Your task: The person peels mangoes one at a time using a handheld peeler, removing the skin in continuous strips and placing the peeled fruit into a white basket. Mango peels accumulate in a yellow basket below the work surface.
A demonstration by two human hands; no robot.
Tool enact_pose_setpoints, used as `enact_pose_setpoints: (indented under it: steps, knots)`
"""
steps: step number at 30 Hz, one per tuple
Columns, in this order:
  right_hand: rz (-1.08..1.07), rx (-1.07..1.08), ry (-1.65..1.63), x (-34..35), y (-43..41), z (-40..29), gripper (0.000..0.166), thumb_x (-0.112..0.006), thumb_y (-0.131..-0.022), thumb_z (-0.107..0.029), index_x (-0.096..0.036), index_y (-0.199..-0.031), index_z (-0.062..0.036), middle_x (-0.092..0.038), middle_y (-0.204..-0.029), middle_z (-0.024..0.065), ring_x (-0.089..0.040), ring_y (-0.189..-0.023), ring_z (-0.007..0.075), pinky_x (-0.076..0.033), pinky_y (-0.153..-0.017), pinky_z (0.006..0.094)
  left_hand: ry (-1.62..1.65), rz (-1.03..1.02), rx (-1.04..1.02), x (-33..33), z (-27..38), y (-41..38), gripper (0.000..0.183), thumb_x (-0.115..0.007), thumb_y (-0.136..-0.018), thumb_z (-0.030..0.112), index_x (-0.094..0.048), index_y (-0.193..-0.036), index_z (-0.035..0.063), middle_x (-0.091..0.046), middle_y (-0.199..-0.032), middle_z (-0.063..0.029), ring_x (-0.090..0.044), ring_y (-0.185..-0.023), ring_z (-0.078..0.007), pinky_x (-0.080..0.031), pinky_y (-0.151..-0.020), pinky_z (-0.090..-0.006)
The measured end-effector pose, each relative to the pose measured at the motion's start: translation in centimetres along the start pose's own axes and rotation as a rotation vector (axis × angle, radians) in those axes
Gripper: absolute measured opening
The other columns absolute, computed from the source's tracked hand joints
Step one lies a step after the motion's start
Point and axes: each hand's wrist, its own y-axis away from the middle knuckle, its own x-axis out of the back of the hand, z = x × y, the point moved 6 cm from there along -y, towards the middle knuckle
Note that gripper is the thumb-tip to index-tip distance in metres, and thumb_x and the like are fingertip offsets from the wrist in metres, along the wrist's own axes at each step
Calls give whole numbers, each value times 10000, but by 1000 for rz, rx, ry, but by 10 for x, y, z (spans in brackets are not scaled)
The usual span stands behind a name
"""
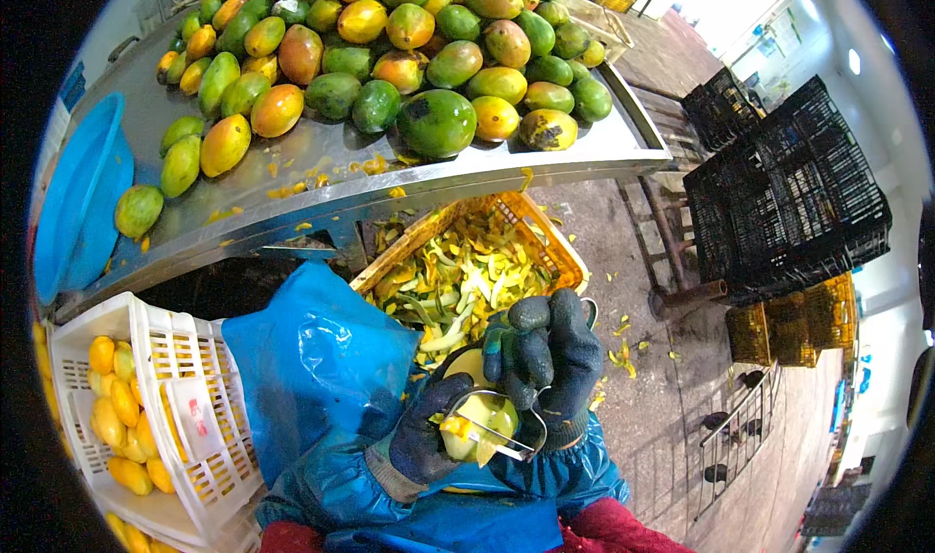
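Observation:
My gloved left hand (pixel 431 425) grips a mango (pixel 498 410), whose visible flesh is pale yellow-green and peeled. In my gloved right hand (pixel 551 352) is a metal peeler (pixel 504 445), its blade lying across the lower part of the fruit. A strip of peel hangs at the blade. Just beyond both hands, an orange plastic crate (pixel 566 250) holds a heap of mango peelings (pixel 467 275). Part of the mango is hidden by my fingers.
Whole green and yellow mangoes (pixel 453 63) are piled on a metal-topped table (pixel 285 166). A blue basin (pixel 80 202) leans at its left. Peeled mangoes fill part of a white crate (pixel 197 392). Black crates (pixel 789 187) are stacked to the right; peel scraps (pixel 623 359) litter the floor.

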Motion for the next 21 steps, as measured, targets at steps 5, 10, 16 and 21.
enact_pose_setpoints:
  steps: [5,10,16,21]
  knots:
    - [-1,-22,-151,28,-19,14,450,-419,-991,-415,-624,-899,-25,-353,-441,-76,-351,-329,107,-402,-429,287,1334,82,478,-20,4,-23,701,-731,-781,238,-399,-1367,42,-514,-1303,-162,-511,-1209,-286,-426,-1026,-438]
    - [450,109,664,135,-89,-2,302,-492,-955,-266,-618,-902,3,-532,-564,54,-468,-415,143,-376,-400,260,1204,138,537,-28,52,-16,651,-638,-850,316,-388,-1391,54,-549,-1264,-169,-568,-1137,-312,-498,-938,-455]
    - [304,532,428,107,-47,-34,515,-393,-1007,-428,-611,-993,39,-540,-546,59,-521,-462,156,-455,-464,302,1199,312,509,-8,12,-24,712,-560,-863,511,-384,-1415,98,-474,-1379,-199,-485,-1231,-392,-411,-1013,-566]
    - [-151,282,125,22,6,-8,583,-333,-1003,-482,-620,-956,22,-589,-595,98,-555,-500,195,-479,-489,325,1440,-1,318,-13,-33,-37,522,-508,-945,390,-403,-1398,153,-479,-1384,-123,-447,-1282,-312,-391,-1054,-519]
